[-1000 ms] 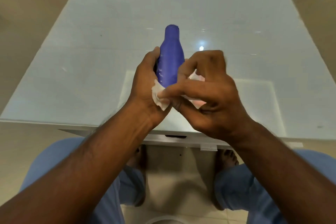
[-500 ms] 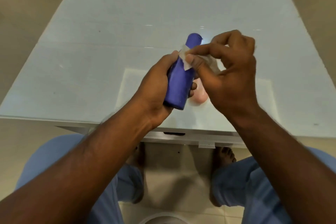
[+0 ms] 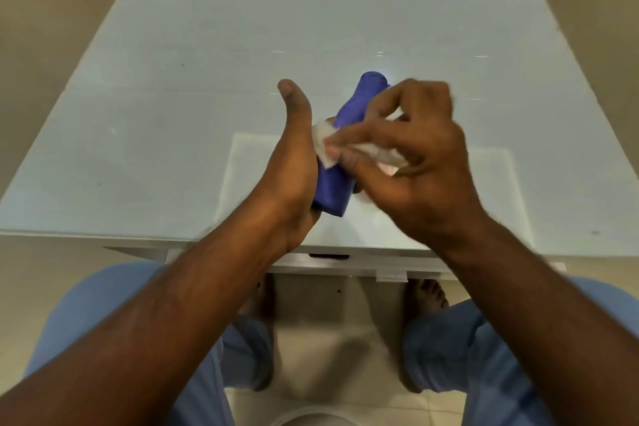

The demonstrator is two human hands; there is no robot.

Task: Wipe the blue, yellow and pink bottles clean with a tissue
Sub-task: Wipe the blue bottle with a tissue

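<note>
Step in hand: wiping the blue bottle [image 3: 333, 183], first of the three named.

Left hand [image 3: 294, 166] cradles the bottle's lower body from the left side, thumb standing straight up and clear of it. Its fingers go behind the bottle and are hidden, so whether they wrap it cannot be told. The bottle is held above the near middle of the white glass-topped table [image 3: 173, 97], tilted, its cap pointing far and slightly right.

Right hand [image 3: 415, 156] pinches a crumpled white tissue [image 3: 323, 142] between thumb and forefinger and presses it on the bottle's shoulder, just below the neck.

A pink patch shows under the right hand, possibly the pink bottle; the view is too blocked to be sure. No yellow bottle in view.

Judgement: the next move calls for firm tissue contact along the body while the left hand turns the bottle.

Writing: no label, brand or text can be read on the bottle.
</note>
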